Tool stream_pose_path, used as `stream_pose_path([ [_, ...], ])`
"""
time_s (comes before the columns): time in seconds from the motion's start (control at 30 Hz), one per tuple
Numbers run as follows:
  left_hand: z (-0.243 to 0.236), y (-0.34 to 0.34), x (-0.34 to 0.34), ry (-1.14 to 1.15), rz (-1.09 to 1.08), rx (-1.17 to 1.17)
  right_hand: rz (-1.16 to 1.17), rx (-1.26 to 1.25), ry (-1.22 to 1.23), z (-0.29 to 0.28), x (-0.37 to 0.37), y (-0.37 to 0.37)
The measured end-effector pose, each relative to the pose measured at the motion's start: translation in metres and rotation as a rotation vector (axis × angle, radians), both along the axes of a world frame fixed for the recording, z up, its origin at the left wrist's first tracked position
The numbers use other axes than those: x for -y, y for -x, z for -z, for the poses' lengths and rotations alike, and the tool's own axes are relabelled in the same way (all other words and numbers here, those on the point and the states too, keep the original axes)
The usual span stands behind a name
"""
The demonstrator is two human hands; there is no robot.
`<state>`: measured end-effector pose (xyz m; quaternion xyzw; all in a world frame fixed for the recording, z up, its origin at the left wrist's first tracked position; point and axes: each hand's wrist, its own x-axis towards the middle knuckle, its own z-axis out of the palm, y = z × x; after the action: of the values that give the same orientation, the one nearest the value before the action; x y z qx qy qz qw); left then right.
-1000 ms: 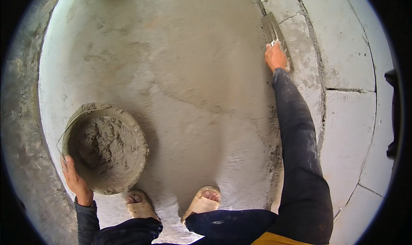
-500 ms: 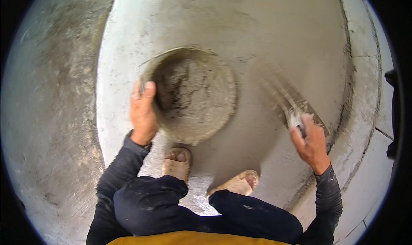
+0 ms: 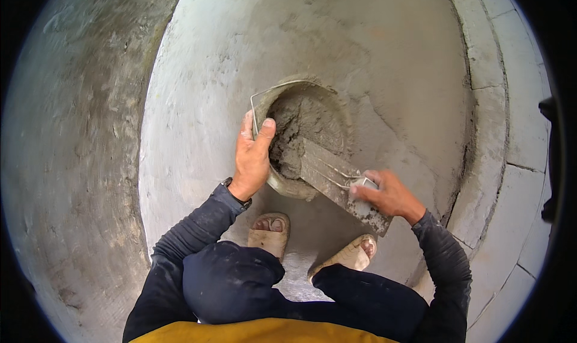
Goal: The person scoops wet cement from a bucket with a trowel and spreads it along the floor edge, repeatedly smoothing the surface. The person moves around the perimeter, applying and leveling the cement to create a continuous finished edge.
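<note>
My left hand (image 3: 252, 156) grips the left rim of a mortar-crusted bucket (image 3: 290, 188), beside its wire handle (image 3: 293, 81). Lumpy wet grey mortar (image 3: 293, 119) sits inside it. My right hand (image 3: 387, 196) is closed on the handle of a flat rectangular steel trowel (image 3: 327, 170), whose far end reaches into the bucket against the mortar. Bits of wet mortar cling to the blade.
Around the bucket lies smoothed grey screed (image 3: 402, 54). A rough, darker concrete strip (image 3: 96, 138) runs along the left. Pale slabs (image 3: 517, 205) with cracked joints border the right. My feet in beige sandals (image 3: 267, 242) stand just behind the bucket.
The trowel has swung from the right edge of the screed down and leftward into the bucket. The bucket, held by my left hand, now sits in the middle of the view.
</note>
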<state>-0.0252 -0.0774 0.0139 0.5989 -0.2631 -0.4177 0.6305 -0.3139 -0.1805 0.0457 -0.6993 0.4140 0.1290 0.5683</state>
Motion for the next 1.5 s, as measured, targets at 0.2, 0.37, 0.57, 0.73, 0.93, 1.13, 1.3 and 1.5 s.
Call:
stream_pose_path([
  [0.2, 0.004, -0.06, -0.016, -0.365, -0.035, 0.146, 0.201, 0.178, -0.112, -0.008, -0.012, 0.029],
  [0.37, 0.038, -0.138, -0.07, -0.56, -0.119, 0.049, 0.393, 0.262, -0.104, -0.058, -0.023, 0.038],
  [0.57, 0.093, -0.229, -0.167, -0.605, 0.004, -0.06, 0.555, 0.199, -0.137, -0.057, -0.048, 0.03],
  [0.73, 0.06, -0.245, -0.17, -0.78, 0.145, 0.008, 0.635, 0.578, -0.437, -0.006, 0.038, 0.096],
  [0.93, 0.043, -0.228, -0.149, -0.962, 0.184, -0.005, 1.277, 0.676, -0.468, 0.059, 0.201, 0.199],
  [1.13, 0.054, -0.228, -0.155, -0.843, 0.19, -0.001, 1.252, 0.406, -0.199, 0.098, 0.218, 0.204],
  [1.3, 0.062, -0.214, -0.162, -1.005, 0.048, 0.253, 0.945, -0.098, 0.487, 0.126, 0.239, 0.195],
  [1.5, 0.074, -0.221, -0.179, -0.903, 0.029, 0.258, 0.613, -0.517, 0.843, 0.153, 0.287, 0.21],
])
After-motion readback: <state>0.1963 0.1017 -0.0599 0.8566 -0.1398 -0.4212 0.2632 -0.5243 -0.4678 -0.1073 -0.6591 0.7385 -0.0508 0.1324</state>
